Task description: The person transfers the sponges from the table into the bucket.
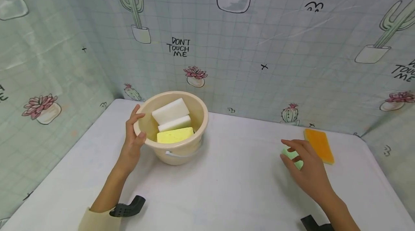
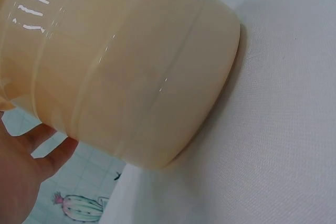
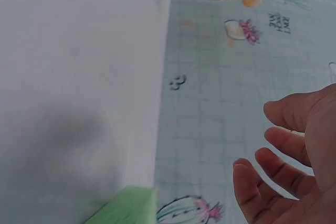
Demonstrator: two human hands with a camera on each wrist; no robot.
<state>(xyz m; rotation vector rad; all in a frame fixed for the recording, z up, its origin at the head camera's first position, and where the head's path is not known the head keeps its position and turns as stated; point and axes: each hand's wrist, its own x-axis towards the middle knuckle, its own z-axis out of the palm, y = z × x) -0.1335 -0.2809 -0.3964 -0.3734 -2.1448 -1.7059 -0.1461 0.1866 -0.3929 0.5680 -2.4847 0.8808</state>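
Note:
A cream bucket [image 1: 177,148] stands upright on the white table at the left, its thin handle [image 1: 181,156] hanging down in front. Inside lie two white sponge blocks [image 1: 170,111] and a yellow sponge [image 1: 175,135]. My left hand [image 1: 129,148] holds the bucket's left rim; in the left wrist view its fingers [image 2: 59,157] touch the outer wall. Over a green sponge [image 3: 126,208], partly hidden in the head view, hovers my right hand [image 1: 309,173]. Its fingers are loosely bent and hold nothing. Just beyond it, an orange sponge [image 1: 319,145] lies flat.
A light fabric backdrop [image 1: 246,44] printed with cacti rises behind the table and along both sides. The white tabletop [image 1: 223,173] stretches between the bucket and the sponges. Each wrist wears a black strap mount [image 1: 128,208].

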